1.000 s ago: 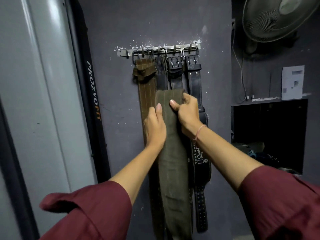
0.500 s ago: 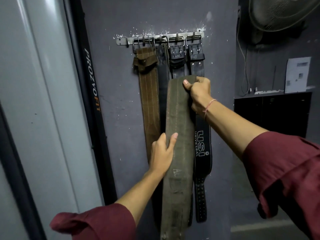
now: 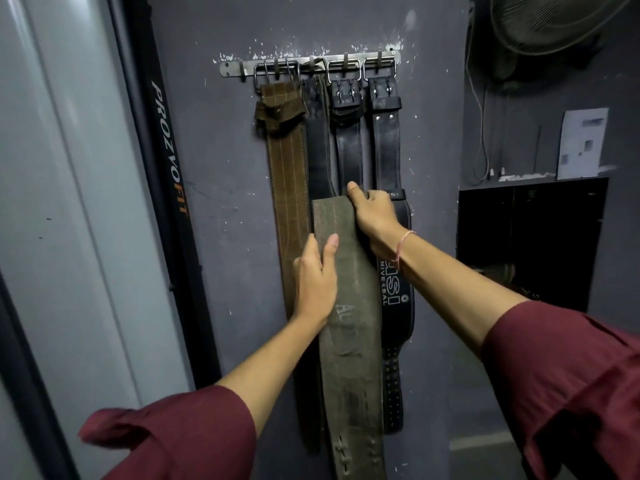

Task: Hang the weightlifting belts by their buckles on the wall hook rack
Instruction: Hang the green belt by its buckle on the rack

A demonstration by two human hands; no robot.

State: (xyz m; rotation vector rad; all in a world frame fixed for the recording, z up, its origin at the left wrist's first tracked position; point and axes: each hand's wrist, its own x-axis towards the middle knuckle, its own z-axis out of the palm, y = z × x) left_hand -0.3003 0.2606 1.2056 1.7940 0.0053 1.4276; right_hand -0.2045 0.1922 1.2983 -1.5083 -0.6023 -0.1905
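Observation:
A metal hook rack [image 3: 311, 65] is fixed high on the dark wall. A brown belt [image 3: 287, 174] and several black belts [image 3: 384, 143] hang from it by their buckles. In front of them hangs a grey-green belt [image 3: 349, 341], folded over at its top. My right hand [image 3: 375, 216] grips that folded top from the right side. My left hand [image 3: 315, 278] holds the belt's left edge lower down, thumb across its face. The grey-green belt's buckle is hidden from me.
A black strip lettered PROZVOFIT [image 3: 169, 150] runs down the wall at the left, beside a grey panel [image 3: 69, 202]. A fan [image 3: 554, 22] is at the upper right, above a shelf with a dark recess [image 3: 530, 244] under it.
My right hand has come down with the belt's folded top, from near the buckles to mid-wall. My left hand has slid up the belt's left edge, closer to the right hand.

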